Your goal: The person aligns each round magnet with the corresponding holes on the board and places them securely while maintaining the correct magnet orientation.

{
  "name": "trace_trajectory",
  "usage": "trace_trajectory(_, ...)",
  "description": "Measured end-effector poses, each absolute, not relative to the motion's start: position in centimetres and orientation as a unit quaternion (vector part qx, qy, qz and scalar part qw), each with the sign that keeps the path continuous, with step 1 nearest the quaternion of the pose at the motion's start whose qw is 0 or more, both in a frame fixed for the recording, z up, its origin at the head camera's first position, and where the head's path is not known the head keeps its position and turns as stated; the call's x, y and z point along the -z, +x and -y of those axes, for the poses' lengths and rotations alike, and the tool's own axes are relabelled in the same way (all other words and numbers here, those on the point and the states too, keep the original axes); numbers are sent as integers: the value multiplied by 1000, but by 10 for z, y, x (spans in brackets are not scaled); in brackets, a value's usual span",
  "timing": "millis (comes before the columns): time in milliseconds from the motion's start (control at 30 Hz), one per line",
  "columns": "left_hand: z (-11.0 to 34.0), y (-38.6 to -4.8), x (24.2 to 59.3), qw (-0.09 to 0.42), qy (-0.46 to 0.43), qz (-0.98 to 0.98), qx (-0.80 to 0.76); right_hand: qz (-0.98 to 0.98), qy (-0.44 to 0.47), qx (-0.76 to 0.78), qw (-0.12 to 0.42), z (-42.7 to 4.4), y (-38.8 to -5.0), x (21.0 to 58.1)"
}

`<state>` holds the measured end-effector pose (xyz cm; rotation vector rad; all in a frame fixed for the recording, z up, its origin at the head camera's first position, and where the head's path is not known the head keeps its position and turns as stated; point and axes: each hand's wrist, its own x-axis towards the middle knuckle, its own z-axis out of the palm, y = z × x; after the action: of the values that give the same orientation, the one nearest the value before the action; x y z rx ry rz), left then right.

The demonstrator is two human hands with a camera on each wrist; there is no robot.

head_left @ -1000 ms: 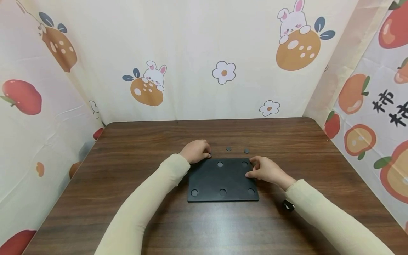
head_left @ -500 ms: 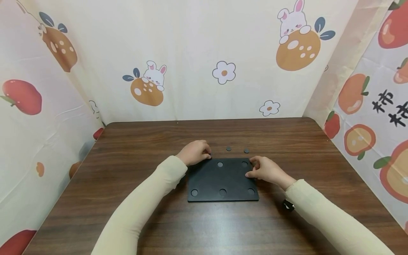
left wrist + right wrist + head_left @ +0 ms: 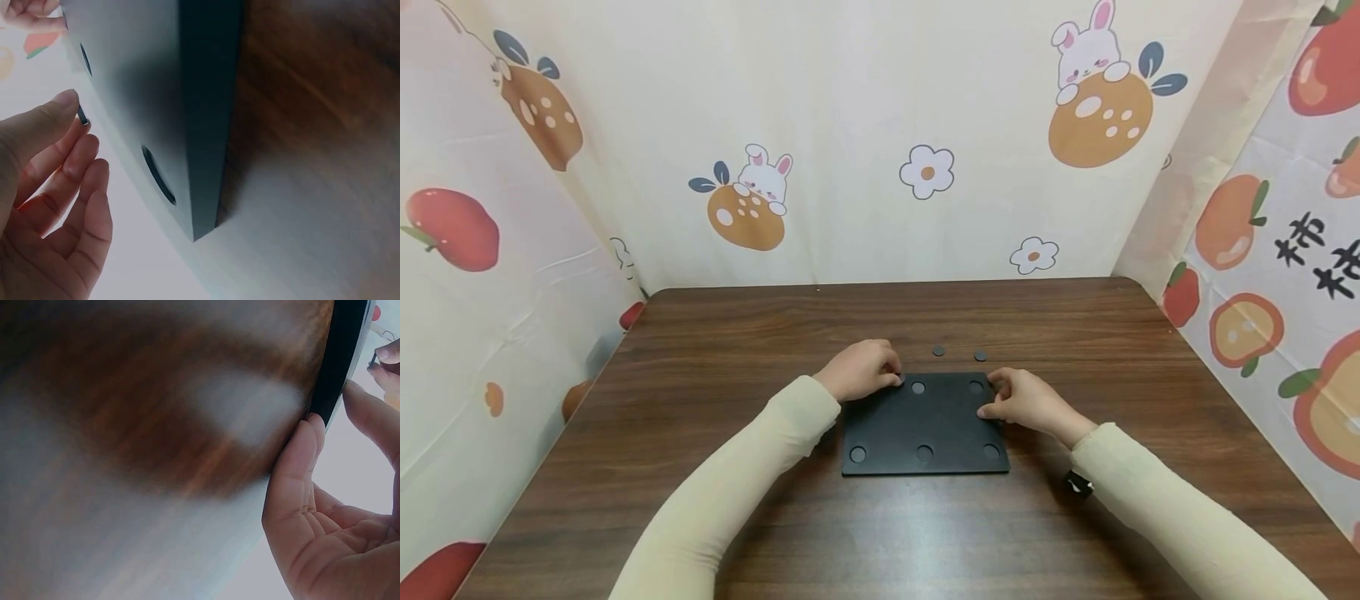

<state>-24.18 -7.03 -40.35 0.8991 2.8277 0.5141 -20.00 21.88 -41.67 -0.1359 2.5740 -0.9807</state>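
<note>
A flat black rectangular board [image 3: 887, 425] with round recesses along its near and far sides lies on the table. My left hand [image 3: 859, 372] is over the board's far left corner and pinches a small dark disc [image 3: 82, 116] between thumb and forefinger, held on edge and apart from the board in the left wrist view. This hand hides the corner in the head view. At the board's right edge, my right hand [image 3: 1032, 404] grips it, thumb on the top face and fingers along the side. Beyond the far edge lie two loose dark discs, one left [image 3: 938, 351], one right [image 3: 980, 356].
The brown wood-grain table [image 3: 737, 325] extends around the board. Behind it and at both sides hang cream curtains [image 3: 850, 100] printed with rabbits, fruit and flowers. A small black object [image 3: 1078, 483] is at the right sleeve's cuff.
My left hand has moved slightly nearer and right, carrying the disc from the board's far edge to over its far side. The right hand and the two loose discs have stayed put.
</note>
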Motion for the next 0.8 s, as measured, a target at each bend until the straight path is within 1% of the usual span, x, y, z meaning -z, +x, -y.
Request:
trace_trajectory(167,69,-238,402,59,312,-934,-163,-916,-50,351,190,-219,-200,417)
trace_trajectory(800,65,-220,399,65,347,-922,-161,-913,-50,357,191,-219,-199,416)
